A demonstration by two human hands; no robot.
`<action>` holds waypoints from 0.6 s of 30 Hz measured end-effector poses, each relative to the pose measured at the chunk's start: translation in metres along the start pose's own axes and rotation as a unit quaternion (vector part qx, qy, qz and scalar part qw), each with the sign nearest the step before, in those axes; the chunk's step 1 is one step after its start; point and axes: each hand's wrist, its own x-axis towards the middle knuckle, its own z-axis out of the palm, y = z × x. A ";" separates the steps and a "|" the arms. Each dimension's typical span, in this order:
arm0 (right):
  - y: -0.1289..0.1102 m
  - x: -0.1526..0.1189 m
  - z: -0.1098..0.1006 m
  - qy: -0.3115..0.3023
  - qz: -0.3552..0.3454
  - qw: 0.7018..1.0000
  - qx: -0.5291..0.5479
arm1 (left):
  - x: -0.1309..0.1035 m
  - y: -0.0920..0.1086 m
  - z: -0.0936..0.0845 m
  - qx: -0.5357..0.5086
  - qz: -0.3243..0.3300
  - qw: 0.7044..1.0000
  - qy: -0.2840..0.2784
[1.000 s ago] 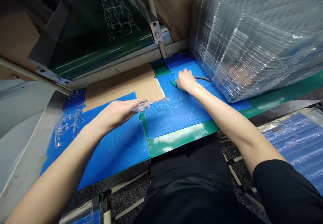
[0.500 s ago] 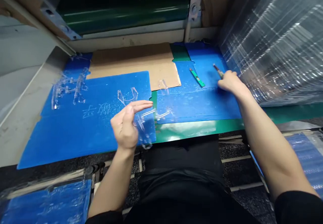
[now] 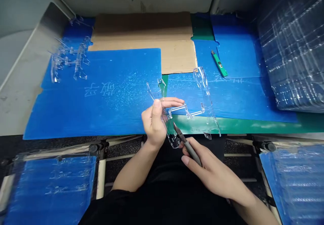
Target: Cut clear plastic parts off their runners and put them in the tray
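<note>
My left hand (image 3: 155,122) is closed on one side of a clear plastic moulded part (image 3: 206,93), holding it above the front edge of the bench. A thin clear bar joins the part's two long side pieces. In my right hand (image 3: 206,166) is a pair of nippers (image 3: 186,142) with grey handles, its dark tip pointing up and left, close to the near-left portion of the part. Whether the tip touches the plastic I cannot tell. Another clear moulded part (image 3: 68,61) lies at the left on the blue sheet (image 3: 76,117).
A green utility knife (image 3: 219,64) lies on the blue sheeting at right. Brown cardboard (image 3: 141,32) covers the back of the bench. Wrapped clear trays (image 3: 298,59) are stacked at far right. Below the bench, blue-lined trays (image 3: 50,191) flank my body.
My right hand has come from the bench's right side with the nippers, down to the clear part. My left hand has shifted right with the part, and the view has tilted down.
</note>
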 end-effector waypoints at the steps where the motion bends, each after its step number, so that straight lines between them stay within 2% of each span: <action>1: -0.001 0.004 -0.002 -0.006 -0.006 1.000 0.002 | -0.003 0.000 0.001 -0.003 -0.005 1.000 -0.001; 5: -0.005 0.007 -0.006 -0.027 -0.011 1.000 0.009 | -0.010 -0.001 0.002 0.010 -0.023 1.000 -0.003; 11: -0.004 0.004 -0.003 -0.031 -0.009 0.999 -0.005 | -0.011 -0.002 0.000 -0.002 -0.015 1.000 0.005; 18: 0.000 0.006 -0.001 -0.005 -0.020 1.000 -0.012 | -0.012 -0.005 -0.001 -0.002 -0.019 1.000 0.001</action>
